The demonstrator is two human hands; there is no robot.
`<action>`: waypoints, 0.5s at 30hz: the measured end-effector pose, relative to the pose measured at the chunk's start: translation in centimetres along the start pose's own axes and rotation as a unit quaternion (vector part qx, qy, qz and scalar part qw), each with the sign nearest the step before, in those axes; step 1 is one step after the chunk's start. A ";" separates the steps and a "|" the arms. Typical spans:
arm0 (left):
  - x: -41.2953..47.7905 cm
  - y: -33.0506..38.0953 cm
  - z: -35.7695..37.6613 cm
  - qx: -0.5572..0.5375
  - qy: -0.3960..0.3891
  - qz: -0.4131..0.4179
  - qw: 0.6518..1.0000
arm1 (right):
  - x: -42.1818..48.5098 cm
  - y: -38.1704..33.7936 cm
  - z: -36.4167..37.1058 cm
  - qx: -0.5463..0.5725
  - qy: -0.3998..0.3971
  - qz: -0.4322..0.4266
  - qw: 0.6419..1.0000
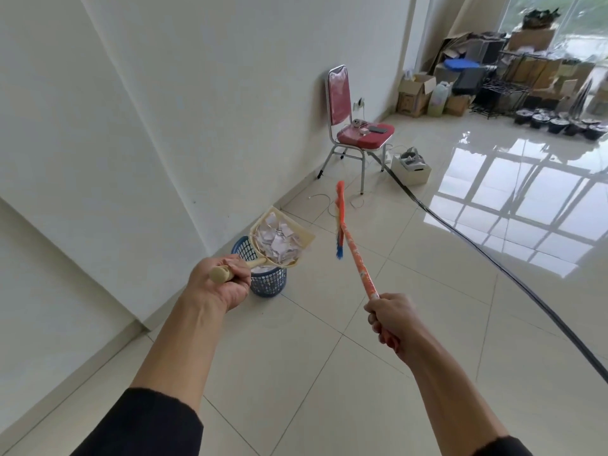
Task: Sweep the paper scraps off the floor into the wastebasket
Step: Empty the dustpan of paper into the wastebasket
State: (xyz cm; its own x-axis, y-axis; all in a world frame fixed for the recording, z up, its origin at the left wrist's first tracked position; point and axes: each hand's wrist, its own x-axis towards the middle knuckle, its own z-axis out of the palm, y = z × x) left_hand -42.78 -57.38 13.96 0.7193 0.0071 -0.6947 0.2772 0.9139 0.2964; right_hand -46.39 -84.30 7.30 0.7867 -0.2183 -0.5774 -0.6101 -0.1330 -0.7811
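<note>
Left hand (219, 282) clenched round cream plastic dustpan (287, 241) handle, pan heaped with white paper scraps (279, 242) above blue mesh wastebasket (267, 280), right hand (392, 320) gripping orange broom (349, 242) stick, bristles raised off glossy tiled floor (427, 324).

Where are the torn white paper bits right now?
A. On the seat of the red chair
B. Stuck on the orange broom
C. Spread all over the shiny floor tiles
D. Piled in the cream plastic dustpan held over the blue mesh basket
D. The torn white paper bits sit heaped in the cream plastic dustpan, which the left hand holds by its handle above the blue mesh basket.
</note>
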 end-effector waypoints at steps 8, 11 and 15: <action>7.1 4.6 4.2 0.057 0.025 0.038 0.997 | 8.5 -6.4 3.3 -0.018 -0.037 0.000 0.999; 10.0 5.3 5.1 0.095 0.047 0.055 0.993 | 12.0 -8.6 3.8 -0.032 -0.057 0.001 0.998; 14.4 5.7 6.0 0.182 0.092 0.077 0.976 | 16.7 -12.0 3.9 -0.059 -0.083 -0.006 0.995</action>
State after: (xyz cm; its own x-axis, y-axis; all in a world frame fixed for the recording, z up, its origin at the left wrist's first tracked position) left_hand -26.99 -54.55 9.57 0.6524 0.2359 -0.7203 0.4079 0.6917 0.5960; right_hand -25.55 -82.53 6.13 0.7923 -0.0553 -0.6076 -0.6002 -0.2494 -0.7600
